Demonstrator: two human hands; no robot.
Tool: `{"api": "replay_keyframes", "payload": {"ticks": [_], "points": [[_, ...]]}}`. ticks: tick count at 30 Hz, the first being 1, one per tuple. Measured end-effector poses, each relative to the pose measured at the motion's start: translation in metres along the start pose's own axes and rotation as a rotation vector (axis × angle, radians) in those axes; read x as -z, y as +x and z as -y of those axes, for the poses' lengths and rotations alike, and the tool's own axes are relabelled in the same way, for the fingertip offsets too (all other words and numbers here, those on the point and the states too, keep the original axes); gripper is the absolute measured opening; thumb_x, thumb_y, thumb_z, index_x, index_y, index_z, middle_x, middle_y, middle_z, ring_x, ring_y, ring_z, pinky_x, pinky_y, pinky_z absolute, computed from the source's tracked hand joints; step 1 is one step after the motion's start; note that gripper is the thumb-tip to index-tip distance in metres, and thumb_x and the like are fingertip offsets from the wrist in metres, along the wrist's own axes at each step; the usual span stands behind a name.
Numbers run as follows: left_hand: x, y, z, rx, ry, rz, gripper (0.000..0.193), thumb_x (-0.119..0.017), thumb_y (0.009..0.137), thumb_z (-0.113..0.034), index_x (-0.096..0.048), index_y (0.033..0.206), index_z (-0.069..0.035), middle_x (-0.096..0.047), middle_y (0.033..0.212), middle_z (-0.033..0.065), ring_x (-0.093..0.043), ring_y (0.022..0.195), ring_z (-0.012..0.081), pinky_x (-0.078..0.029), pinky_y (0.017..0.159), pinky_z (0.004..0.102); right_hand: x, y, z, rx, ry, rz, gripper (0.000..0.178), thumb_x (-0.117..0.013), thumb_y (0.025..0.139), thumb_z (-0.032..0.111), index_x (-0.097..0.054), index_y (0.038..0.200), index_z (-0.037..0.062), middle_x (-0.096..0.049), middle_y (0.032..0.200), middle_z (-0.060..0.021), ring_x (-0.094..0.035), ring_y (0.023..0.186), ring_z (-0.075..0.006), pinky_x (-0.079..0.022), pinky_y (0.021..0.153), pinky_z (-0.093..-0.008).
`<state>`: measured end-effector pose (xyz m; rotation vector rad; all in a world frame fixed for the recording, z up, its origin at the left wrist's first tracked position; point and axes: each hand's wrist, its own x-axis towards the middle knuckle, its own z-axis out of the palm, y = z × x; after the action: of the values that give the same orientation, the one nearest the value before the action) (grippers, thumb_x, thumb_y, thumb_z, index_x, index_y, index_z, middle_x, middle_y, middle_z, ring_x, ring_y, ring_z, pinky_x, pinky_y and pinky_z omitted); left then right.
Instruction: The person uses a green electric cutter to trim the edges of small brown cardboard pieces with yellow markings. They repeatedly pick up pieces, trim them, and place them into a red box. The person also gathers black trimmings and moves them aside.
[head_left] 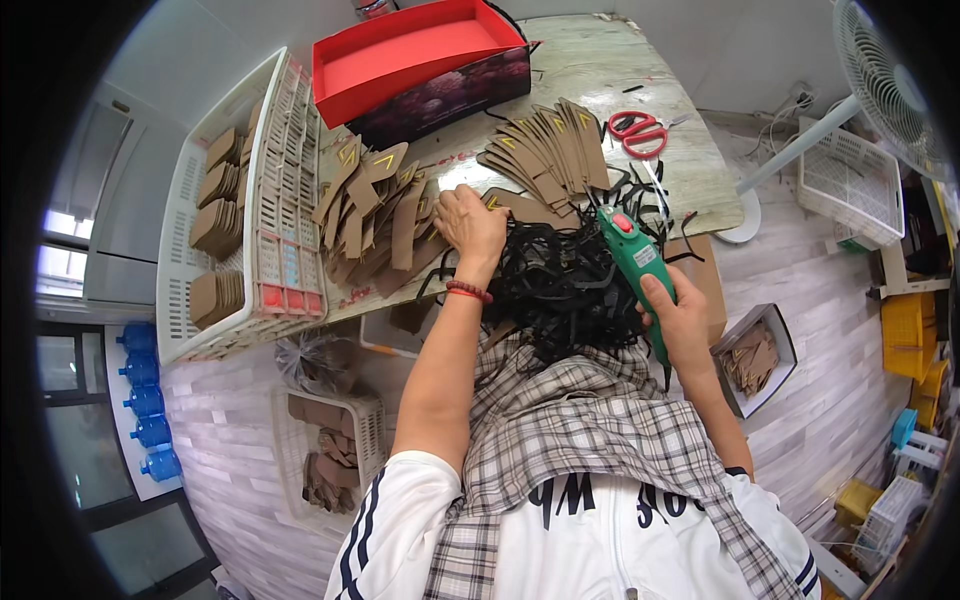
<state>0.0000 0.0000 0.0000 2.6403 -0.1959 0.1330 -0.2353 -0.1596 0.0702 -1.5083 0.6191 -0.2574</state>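
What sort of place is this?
Probably a small workshop: brown pieces stacked in a crate, black strips heaped by the table, and a green tool in the right hand.

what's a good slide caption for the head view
Right hand holding a green tool by black strips, left hand by brown pieces.

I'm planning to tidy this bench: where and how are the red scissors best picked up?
Probably grip the red scissors by their handle loops, from above and slightly left: they lie flat with the blades pointing right. Fanned brown pieces lie to their left, so a steep approach seems wiser than a low sweep.
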Motion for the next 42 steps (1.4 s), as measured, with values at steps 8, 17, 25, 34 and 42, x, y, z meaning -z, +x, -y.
{"api": "replay_keyframes", "payload": {"ticks": [8, 17, 25, 34, 42], "points": [[0.062, -0.020, -0.036, -0.223, -0.972, -0.003, 0.017, -0.070, 0.077, 0.001, -0.059, 0.090, -0.001, -0.060, 0.083, 0.0008, -0.056, 0.073, 0.0084, -0.046, 0.069, 0.0235, -0.002, 0.001, 0.008, 0.071, -0.047, -0.010, 0.034, -0.067, 0.088, 0.029, -0.063, 0.106, 0.0004, -0.057, 0.071, 0.0012, -0.049, 0.057, -0.0045, -0.041, 0.051, -0.0200], [0.074, -0.023, -0.052, 0.101, -1.558, 0.308, 0.007, -0.066, 0.085, -0.005, -0.067, 0.093, -0.004, -0.068, 0.090, 0.0030, -0.060, 0.082, 0.0091, -0.047, 0.076, 0.0246, -0.016, -0.003, 0.013, 0.154, -0.043, -0.019, 0.035, -0.068, 0.088, 0.029, -0.062, 0.108, 0.0003, -0.057, 0.071, 0.0024, -0.047, 0.058, -0.0035, -0.040, 0.052, -0.0197], [0.062, -0.021, -0.058, 0.060, -1.659, 0.339, 0.007, -0.064, 0.087, -0.006, -0.066, 0.093, -0.004, -0.068, 0.088, 0.0024, -0.061, 0.078, 0.0092, -0.047, 0.074, 0.0249, -0.012, -0.005, 0.012, 0.161, -0.088, -0.044, 0.038, -0.069, 0.087, 0.031, -0.062, 0.108, 0.0000, -0.057, 0.071, 0.0023, -0.048, 0.059, -0.0036, -0.041, 0.052, -0.0198], [0.047, -0.037, -0.070, 0.150, -1.720, 0.222, 0.004, -0.066, 0.086, -0.004, -0.065, 0.090, -0.003, -0.068, 0.084, 0.0039, -0.060, 0.069, 0.0099, -0.049, 0.066, 0.0238, -0.014, -0.008, 0.008, 0.128, -0.045, -0.027, 0.036, -0.068, 0.088, 0.029, -0.062, 0.108, -0.0003, -0.058, 0.071, 0.0016, -0.049, 0.059, -0.0041, -0.041, 0.053, -0.0198], [0.046, -0.047, -0.074, 0.189, -1.692, 0.274, 0.004, -0.067, 0.085, -0.005, -0.066, 0.087, -0.002, -0.067, 0.079, 0.0029, -0.058, 0.065, 0.0089, -0.047, 0.062, 0.0231, -0.010, -0.006, 0.005, 0.135, -0.055, -0.025, 0.036, -0.067, 0.088, 0.030, -0.063, 0.107, -0.0007, -0.058, 0.070, 0.0009, -0.049, 0.058, -0.0044, -0.041, 0.053, -0.0198]]}}
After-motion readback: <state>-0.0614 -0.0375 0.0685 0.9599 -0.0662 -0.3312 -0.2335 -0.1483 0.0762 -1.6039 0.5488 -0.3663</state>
